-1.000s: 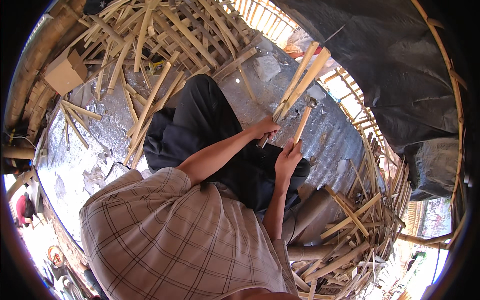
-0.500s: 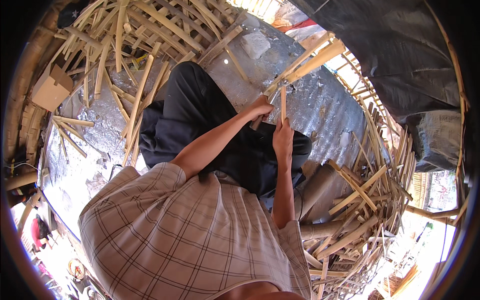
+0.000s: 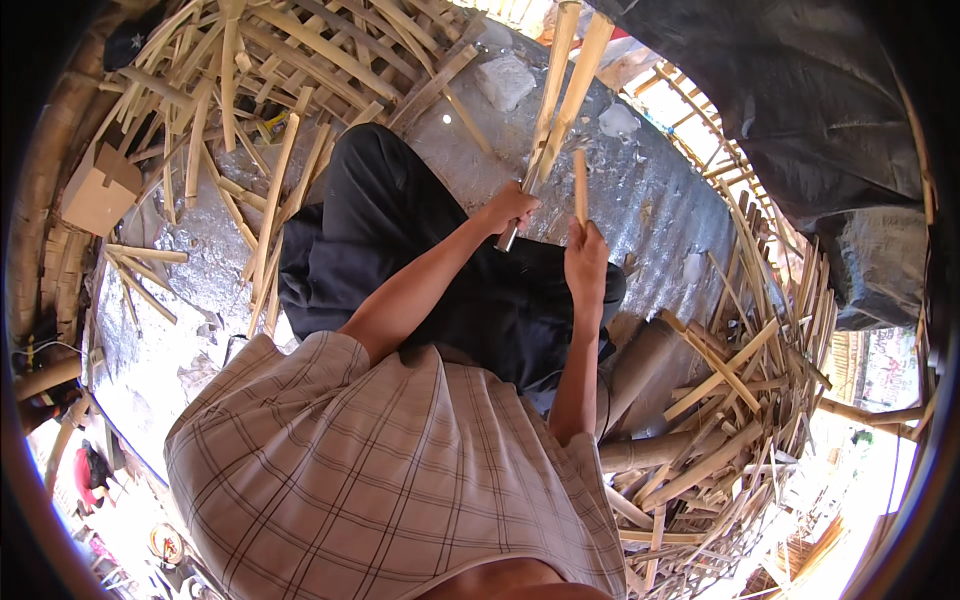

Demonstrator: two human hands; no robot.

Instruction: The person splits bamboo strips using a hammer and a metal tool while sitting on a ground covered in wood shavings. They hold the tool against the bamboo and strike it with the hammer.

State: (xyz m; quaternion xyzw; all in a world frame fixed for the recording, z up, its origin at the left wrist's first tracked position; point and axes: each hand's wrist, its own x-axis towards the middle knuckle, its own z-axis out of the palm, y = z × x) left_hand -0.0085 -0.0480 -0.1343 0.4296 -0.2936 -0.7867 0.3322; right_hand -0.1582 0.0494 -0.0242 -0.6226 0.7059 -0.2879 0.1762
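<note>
My left hand (image 3: 512, 207) is closed round the lower part of a split bamboo piece (image 3: 575, 90). Its two long halves spread apart away from me, and a shiny end sticks out below my fist. A narrow dark metal edge seems to sit near the fork, but its shape is unclear. Just to the right, my right hand (image 3: 586, 262) grips a short wooden stick (image 3: 580, 185), held upright and apart from the bamboo. Whether the stick carries a head at its top is hard to make out. Both hands are above my crossed legs in black trousers (image 3: 400, 240).
Heaps of bamboo strips lie at the far left (image 3: 320, 50) and at the right (image 3: 740, 370). A cardboard box (image 3: 102, 190) stands at the left. Grey sheeting (image 3: 660, 190) covers the floor. A black tarp (image 3: 800, 110) hangs at the upper right.
The split bamboo has swung from leaning right to more upright, its far ends moving up and left. My right hand and the stick have shifted right, away from it.
</note>
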